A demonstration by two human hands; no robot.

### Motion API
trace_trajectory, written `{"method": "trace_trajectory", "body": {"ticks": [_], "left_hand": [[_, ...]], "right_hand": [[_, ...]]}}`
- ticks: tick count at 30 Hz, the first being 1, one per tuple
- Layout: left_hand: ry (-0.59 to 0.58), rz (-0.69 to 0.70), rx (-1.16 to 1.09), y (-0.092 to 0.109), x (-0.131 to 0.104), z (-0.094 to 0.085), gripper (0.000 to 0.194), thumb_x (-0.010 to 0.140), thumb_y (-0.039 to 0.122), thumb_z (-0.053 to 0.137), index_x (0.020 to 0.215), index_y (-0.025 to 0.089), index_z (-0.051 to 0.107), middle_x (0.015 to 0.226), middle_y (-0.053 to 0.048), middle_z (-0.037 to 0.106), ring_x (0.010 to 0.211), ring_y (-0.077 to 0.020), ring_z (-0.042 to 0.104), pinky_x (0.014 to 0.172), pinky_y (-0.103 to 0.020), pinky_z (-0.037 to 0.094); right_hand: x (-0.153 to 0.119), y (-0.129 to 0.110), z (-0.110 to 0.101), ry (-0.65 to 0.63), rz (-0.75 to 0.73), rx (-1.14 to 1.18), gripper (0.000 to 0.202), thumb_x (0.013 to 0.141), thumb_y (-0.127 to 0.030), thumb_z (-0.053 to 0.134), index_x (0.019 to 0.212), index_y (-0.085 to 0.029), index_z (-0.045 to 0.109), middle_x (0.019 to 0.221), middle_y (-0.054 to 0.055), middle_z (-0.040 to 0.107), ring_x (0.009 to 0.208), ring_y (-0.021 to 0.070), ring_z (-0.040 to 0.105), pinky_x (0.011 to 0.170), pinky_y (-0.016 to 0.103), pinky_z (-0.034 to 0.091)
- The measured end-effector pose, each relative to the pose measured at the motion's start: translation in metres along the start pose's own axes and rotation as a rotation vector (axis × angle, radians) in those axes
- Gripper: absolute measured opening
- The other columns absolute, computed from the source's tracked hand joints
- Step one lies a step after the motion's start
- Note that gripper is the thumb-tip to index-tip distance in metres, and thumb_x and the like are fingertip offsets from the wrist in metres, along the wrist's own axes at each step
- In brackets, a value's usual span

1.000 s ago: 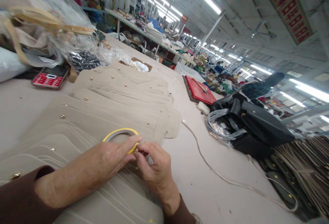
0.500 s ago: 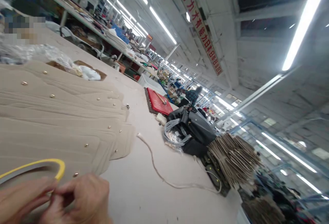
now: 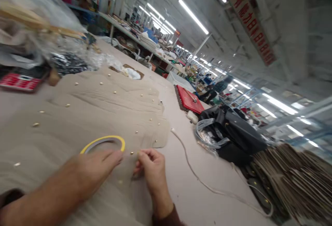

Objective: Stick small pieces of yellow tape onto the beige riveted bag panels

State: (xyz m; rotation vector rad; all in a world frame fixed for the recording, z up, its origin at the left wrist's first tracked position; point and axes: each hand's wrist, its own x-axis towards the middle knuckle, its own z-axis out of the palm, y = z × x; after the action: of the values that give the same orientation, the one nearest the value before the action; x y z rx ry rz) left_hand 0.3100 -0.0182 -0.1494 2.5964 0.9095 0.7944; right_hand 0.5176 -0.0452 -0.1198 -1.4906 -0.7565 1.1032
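Observation:
Beige fabric panels [image 3: 103,115] with small gold metal studs lie spread in layers under both hands. My left hand [image 3: 95,167] is by a yellow and grey ring-shaped strip [image 3: 103,139], its fingers around the strip's right end; motion blurs this hand. To the right, my right hand [image 3: 151,165] is closed in a pinch beside a gold stud [image 3: 132,153], near the panels' right part. What lies between its fingertips is too small to make out.
A white cord [image 3: 186,163] runs along the table [image 3: 192,198]. Behind it are a black bag [image 3: 233,129], a red pad [image 3: 189,100] with a hammer, and stacked brown pieces [image 3: 285,177]. Plastic wrapping [image 3: 70,60] and a red-and-black object [image 3: 23,79] lie at left.
The view has swung left, showing more of the panels and wrapping. My hands, together before, are now apart, the right one pinching away from the yellow strip.

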Motion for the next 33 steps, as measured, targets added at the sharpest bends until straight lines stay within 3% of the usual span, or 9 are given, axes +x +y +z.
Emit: {"method": "trace_trajectory", "body": {"ticks": [5, 9, 13, 18, 23, 27, 30, 33], "left_hand": [[-0.391, -0.248, 0.133, 0.012, 0.025, -0.022, 0.041, 0.091, -0.005, 0.043, 0.106, 0.02, 0.072, 0.102, -0.009, 0.076, 0.092, -0.0294, 0.075, 0.081, -0.041, 0.058], [-0.527, -0.278, 0.149, 0.027, 0.037, -0.031, 0.043, 0.094, -0.006, 0.042, 0.11, 0.019, 0.073, 0.107, -0.012, 0.077, 0.097, -0.0326, 0.077, 0.088, -0.049, 0.063], [-0.527, -0.279, 0.148, 0.029, 0.036, -0.032, 0.047, 0.094, -0.008, 0.038, 0.112, 0.017, 0.073, 0.11, -0.013, 0.077, 0.1, -0.0336, 0.077, 0.09, -0.053, 0.064], [-0.503, -0.281, 0.162, 0.03, 0.036, -0.033, 0.045, 0.095, -0.007, 0.042, 0.112, 0.019, 0.074, 0.104, -0.012, 0.078, 0.093, -0.033, 0.079, 0.084, -0.05, 0.066], [-0.552, -0.299, 0.15, 0.031, 0.037, -0.034, 0.045, 0.095, -0.007, 0.041, 0.111, 0.018, 0.073, 0.108, -0.013, 0.078, 0.098, -0.0336, 0.079, 0.089, -0.053, 0.066], [-0.498, -0.251, 0.162, 0.027, 0.032, -0.029, 0.045, 0.094, -0.007, 0.039, 0.111, 0.019, 0.071, 0.106, -0.012, 0.076, 0.097, -0.0331, 0.077, 0.088, -0.052, 0.065], [-0.442, -0.204, 0.168, 0.022, 0.028, -0.025, 0.043, 0.093, -0.006, 0.041, 0.109, 0.02, 0.07, 0.101, -0.01, 0.075, 0.089, -0.0309, 0.075, 0.083, -0.048, 0.063], [-0.396, -0.165, 0.215, 0.016, 0.024, -0.017, 0.043, 0.088, -0.007, 0.043, 0.106, 0.021, 0.07, 0.098, -0.01, 0.075, 0.087, -0.0309, 0.074, 0.079, -0.044, 0.061]], "right_hand": [[0.006, 0.002, -0.007, -0.024, -0.022, -0.082, 0.047, 0.062, -0.058, 0.092, 0.074, -0.015, 0.076, 0.057, 0.001, 0.069, 0.047, 0.012, 0.062, 0.048, 0.022, 0.056], [0.007, 0.008, -0.001, -0.021, -0.163, -0.182, 0.036, 0.074, -0.051, 0.084, 0.077, -0.016, 0.078, 0.059, 0.001, 0.068, 0.05, 0.013, 0.059, 0.048, 0.022, 0.053], [0.008, 0.012, 0.002, -0.052, -0.275, -0.358, 0.027, 0.082, -0.043, 0.074, 0.078, -0.017, 0.079, 0.059, 0.0, 0.068, 0.051, 0.0144, 0.057, 0.049, 0.024, 0.047], [0.007, 0.014, 0.005, -0.053, -0.453, -0.547, 0.025, 0.09, -0.037, 0.063, 0.08, -0.02, 0.08, 0.071, 0.003, 0.078, 0.063, 0.019, 0.071, 0.062, 0.027, 0.053], [0.011, 0.016, 0.009, -0.034, -0.605, -0.74, 0.024, 0.092, -0.029, 0.056, 0.079, -0.021, 0.075, 0.073, 0.003, 0.077, 0.065, 0.0199, 0.071, 0.065, 0.028, 0.05], [0.01, 0.02, 0.004, 0.035, -0.53, -0.701, 0.027, 0.092, -0.034, 0.063, 0.11, -0.018, 0.075, 0.066, 0.0, 0.073, 0.058, 0.0206, 0.067, 0.061, 0.029, 0.049], [0.005, 0.026, -0.004, 0.041, -0.53, -0.649, 0.017, 0.094, -0.035, 0.065, 0.094, -0.02, 0.073, 0.07, 0.002, 0.075, 0.06, 0.0204, 0.069, 0.06, 0.029, 0.051], [0.001, 0.031, -0.006, 0.021, -0.646, -0.686, 0.018, 0.096, -0.029, 0.063, 0.086, -0.022, 0.077, 0.083, 0.007, 0.08, 0.075, 0.0227, 0.075, 0.072, 0.031, 0.055]]}}
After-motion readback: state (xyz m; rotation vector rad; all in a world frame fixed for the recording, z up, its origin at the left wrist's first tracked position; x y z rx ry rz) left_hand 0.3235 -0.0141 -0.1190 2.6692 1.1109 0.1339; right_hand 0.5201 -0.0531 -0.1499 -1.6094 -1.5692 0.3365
